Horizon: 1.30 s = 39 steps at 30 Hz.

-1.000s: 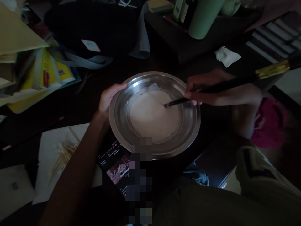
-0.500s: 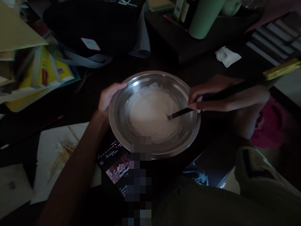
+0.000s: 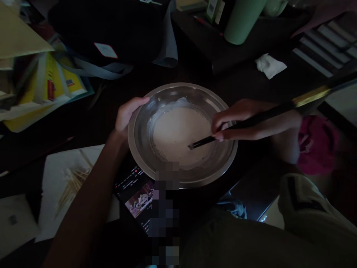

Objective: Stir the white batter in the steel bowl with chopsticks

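Observation:
A wide steel bowl (image 3: 223, 163) sits in the middle of a dark table and holds a pale, smooth batter (image 3: 175, 134). My left hand (image 3: 126, 113) grips the bowl's left rim, thumb over the edge. My right hand (image 3: 242, 119) is closed around long dark chopsticks (image 3: 262, 118) with gold bands near the top. Their tips dip into the batter right of its centre.
A phone (image 3: 136, 197) with a lit screen lies under the bowl's near edge. White paper with toothpicks (image 3: 71, 184) is at the left. Yellow books (image 3: 52, 85), a dark bag (image 3: 111, 33), a green tumbler (image 3: 241, 20), a crumpled tissue (image 3: 269, 65) and a pink cloth (image 3: 318, 143) surround the bowl.
My right hand has swept the chopstick tips from the upper right of the batter down and leftward toward its lower middle. My left hand has stayed on the rim.

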Available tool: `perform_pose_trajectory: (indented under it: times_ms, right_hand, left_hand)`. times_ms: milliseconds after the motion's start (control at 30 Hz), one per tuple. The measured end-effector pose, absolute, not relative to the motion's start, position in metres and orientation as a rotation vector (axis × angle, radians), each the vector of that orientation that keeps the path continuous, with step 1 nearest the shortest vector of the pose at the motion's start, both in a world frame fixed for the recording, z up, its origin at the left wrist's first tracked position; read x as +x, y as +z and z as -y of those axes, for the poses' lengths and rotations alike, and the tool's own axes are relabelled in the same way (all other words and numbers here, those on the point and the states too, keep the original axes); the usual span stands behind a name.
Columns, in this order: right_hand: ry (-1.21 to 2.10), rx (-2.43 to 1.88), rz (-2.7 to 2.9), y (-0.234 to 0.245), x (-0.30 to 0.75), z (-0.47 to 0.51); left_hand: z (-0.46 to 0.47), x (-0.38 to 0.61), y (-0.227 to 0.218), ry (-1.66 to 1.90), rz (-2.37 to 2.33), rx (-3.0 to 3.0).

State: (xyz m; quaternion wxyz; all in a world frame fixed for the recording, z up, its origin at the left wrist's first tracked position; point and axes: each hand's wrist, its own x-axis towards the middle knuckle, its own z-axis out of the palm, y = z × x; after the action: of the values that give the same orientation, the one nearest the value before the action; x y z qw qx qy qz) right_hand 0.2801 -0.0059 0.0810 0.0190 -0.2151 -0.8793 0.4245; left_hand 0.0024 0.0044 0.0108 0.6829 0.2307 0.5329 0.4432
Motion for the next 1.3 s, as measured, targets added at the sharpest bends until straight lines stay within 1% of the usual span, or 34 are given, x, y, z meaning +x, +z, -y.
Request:
perform_pose_trajectory:
  times_ms: [67,133,200,267,333,400,500,533,600,733,800,867,933,1000,1100,1233,1300]
  right_hand:
    - [1.247,-0.645,2.694,0.071,0.272,0.008]
    - [1.100,-0.790,2.683,0.068,0.268,0.009]
    - [0.950,-0.956,2.656,0.073,0.271,0.009]
    - [0.868,-1.037,2.652,0.085,0.279,0.008]
    - [0.895,-1.009,2.727,0.095,0.287,0.008]
    - [1.040,-0.893,2.832,0.096,0.289,0.008]
    - [1.243,-0.654,2.839,0.082,0.278,0.010]
    - [1.232,-0.612,2.806,0.075,0.273,0.011]
    - [1.092,-0.671,2.758,0.067,0.265,0.013]
    - [0.853,-0.902,2.740,0.076,0.273,0.011]
    - [0.850,-0.915,2.776,0.085,0.285,0.009]
    - [0.929,-0.826,2.818,0.086,0.291,0.009]
    - [1.030,-0.674,2.813,0.080,0.286,0.011]
    - [1.062,-0.575,2.778,0.072,0.272,0.011]
    - [0.932,-0.668,2.771,0.065,0.255,0.007]
    - [0.661,-1.004,2.696,0.071,0.273,0.006]
    - [0.660,-1.125,2.651,0.074,0.292,0.014]
  left_hand:
    - [-0.005,0.001,0.010,1.003,-1.229,0.522]
    - [-0.005,0.000,0.009,0.999,-1.233,0.527]
    - [-0.004,0.000,0.009,0.986,-1.191,0.543]
    - [-0.003,0.000,0.009,0.988,-1.170,0.554]
    - [-0.003,0.001,0.010,0.989,-1.182,0.539]
    - [-0.003,0.003,0.012,0.974,-1.214,0.505]
    - [-0.004,0.004,0.013,0.986,-1.243,0.487]
    - [-0.004,0.004,0.013,0.999,-1.248,0.488]
    - [-0.004,0.004,0.012,1.006,-1.231,0.495]
    - [-0.004,0.002,0.010,0.982,-1.202,0.524]
    - [-0.004,0.002,0.010,0.978,-1.185,0.521]
    - [-0.004,0.002,0.011,0.959,-1.152,0.503]
    - [-0.004,0.002,0.011,0.953,-1.133,0.494]
    - [-0.004,0.002,0.011,0.966,-1.148,0.489]
    - [-0.005,0.002,0.010,1.000,-1.197,0.480]
    - [-0.004,0.001,0.011,0.987,-1.191,0.504]
    - [-0.004,0.002,0.012,0.965,-1.161,0.512]
